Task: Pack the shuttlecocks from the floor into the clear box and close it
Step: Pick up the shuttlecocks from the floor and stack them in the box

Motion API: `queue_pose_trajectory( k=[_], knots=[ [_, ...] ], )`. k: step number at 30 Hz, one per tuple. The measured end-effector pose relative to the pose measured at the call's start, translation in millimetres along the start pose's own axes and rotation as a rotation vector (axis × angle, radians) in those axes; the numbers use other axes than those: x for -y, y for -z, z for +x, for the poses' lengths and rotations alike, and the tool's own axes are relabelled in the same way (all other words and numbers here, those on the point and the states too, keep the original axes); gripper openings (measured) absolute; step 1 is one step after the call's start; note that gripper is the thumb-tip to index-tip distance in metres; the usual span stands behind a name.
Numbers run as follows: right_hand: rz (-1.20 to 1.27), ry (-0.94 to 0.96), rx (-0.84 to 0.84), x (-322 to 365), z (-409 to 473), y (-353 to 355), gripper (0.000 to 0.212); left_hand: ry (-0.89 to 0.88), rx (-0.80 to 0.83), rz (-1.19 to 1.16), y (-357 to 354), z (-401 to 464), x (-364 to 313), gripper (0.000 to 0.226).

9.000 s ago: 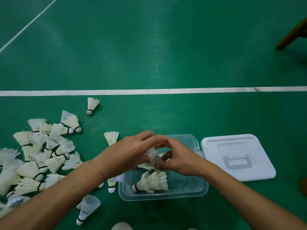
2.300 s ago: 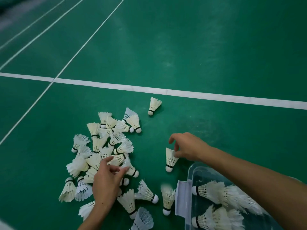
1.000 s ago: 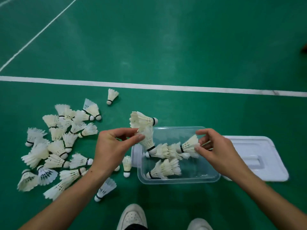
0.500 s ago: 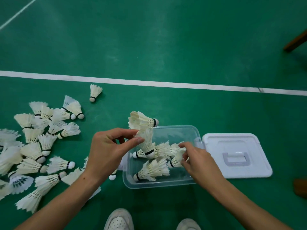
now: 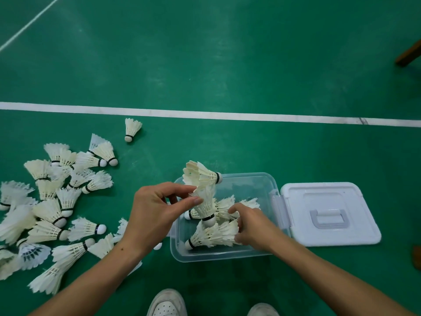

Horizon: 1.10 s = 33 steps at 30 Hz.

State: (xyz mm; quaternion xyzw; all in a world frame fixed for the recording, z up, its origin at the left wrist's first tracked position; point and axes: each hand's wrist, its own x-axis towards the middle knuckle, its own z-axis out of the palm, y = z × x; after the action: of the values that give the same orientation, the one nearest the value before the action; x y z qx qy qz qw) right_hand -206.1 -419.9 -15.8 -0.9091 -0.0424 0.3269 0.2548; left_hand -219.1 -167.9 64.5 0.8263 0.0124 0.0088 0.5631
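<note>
The two shuttlecocks [image 5: 204, 190] pinched by the left hand [image 5: 157, 215] could probably slip, since only thumb and fingertips held their feathers above the clear box [image 5: 271, 185] at lower centre. The right hand [image 5: 252, 226] reached into the box, fingers curled on the stacked shuttlecocks [image 5: 211, 234] there. Many more shuttlecocks [image 5: 57, 201] lay at left; the lid [image 5: 330, 210] lay open at right.

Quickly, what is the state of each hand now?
Left hand: pinching two shuttlecocks above the clear box.
Right hand: inside the box, fingers curled on packed shuttlecocks.
</note>
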Motion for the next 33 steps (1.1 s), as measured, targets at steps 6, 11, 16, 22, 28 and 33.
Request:
queue_pose_trajectory(
  k=[6, 11, 16, 22, 28, 33],
  knots=[
    [0.000, 0.006, 0.082, 2, -11, 23, 0.072, -0.031, 0.173, 0.122, -4, 10, 6, 0.023],
    [0.087, 0.098, -0.094, 5, -38, 75, 0.045, -0.075, 0.343, 0.256, -4, 33, 0, 0.021],
    [0.245, 0.352, -0.301, 25, -59, 106, 0.050, -0.153, 0.609, 0.446, -14, 62, -21, 0.020],
    [-0.050, 0.491, -0.276, 23, -34, 89, 0.061, -0.260, 0.831, 0.533, -33, 84, -36, 0.019],
    [-0.156, 0.479, -0.311, 9, -31, 80, 0.043, -0.299, 0.812, 0.570, -39, 86, -27, 0.029],
    [-0.145, 0.344, -0.448, -12, -45, 81, 0.043, -0.348, 0.729, 0.516, -33, 82, -15, 0.019]
  ],
)
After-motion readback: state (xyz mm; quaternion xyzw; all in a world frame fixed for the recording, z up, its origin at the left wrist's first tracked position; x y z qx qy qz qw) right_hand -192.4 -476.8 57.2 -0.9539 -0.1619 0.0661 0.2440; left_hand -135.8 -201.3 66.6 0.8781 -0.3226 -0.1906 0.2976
